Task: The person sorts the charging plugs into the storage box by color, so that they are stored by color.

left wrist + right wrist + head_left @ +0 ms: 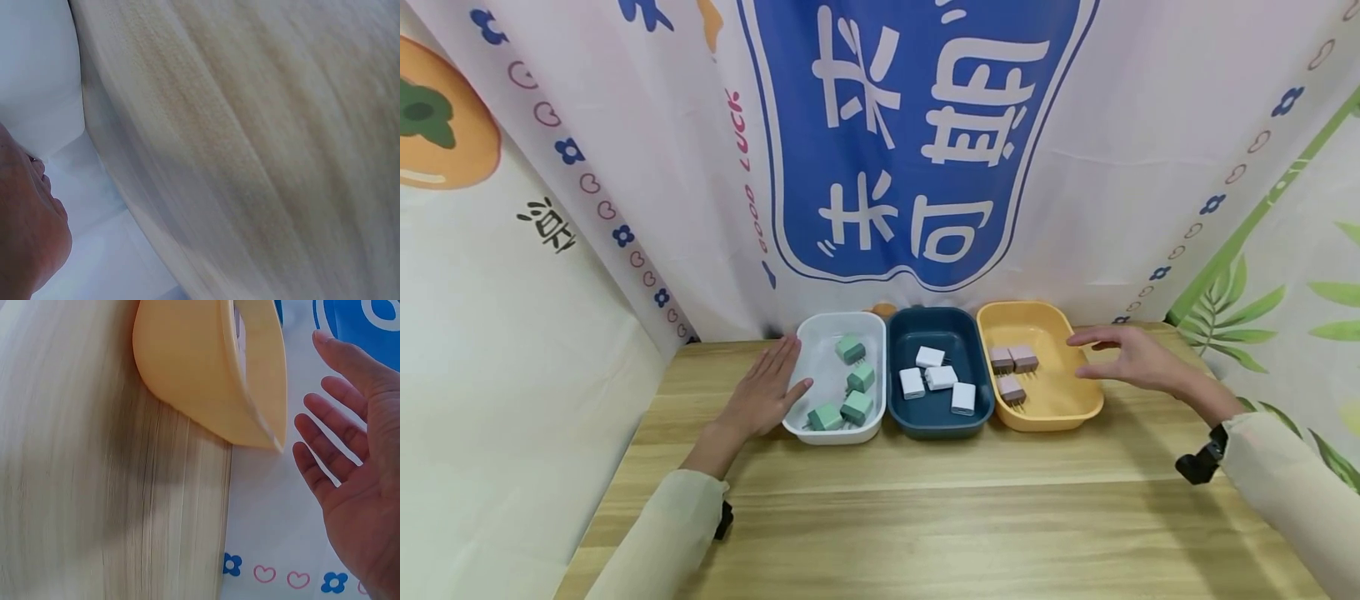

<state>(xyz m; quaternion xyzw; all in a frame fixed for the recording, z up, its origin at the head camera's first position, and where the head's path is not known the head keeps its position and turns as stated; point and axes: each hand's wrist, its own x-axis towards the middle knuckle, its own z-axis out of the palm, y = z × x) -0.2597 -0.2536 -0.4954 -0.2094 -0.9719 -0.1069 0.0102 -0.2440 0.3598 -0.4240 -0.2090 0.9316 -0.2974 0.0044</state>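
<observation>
My left hand [766,390] lies along the left side of a white tray [811,398], fingers straight and thumb reaching over the rim. Several green plug adapters [856,407] sit in that tray. Over at the right edge of a yellow tray [1060,396], my right hand [1123,360] is held with thumb and fingers spread apart and nothing between them. The right wrist view shows its palm [356,506] and loosely extended fingers beside the yellow tray's wall. Three mauve plug adapters [1011,387] lie toward that tray's left side.
Between the two stands a dark blue tray [940,427] with several white plug adapters [942,377]. All three trays line up along the back of a wooden table [910,517]. A printed curtain [902,142] hangs behind, with more cloth at both sides.
</observation>
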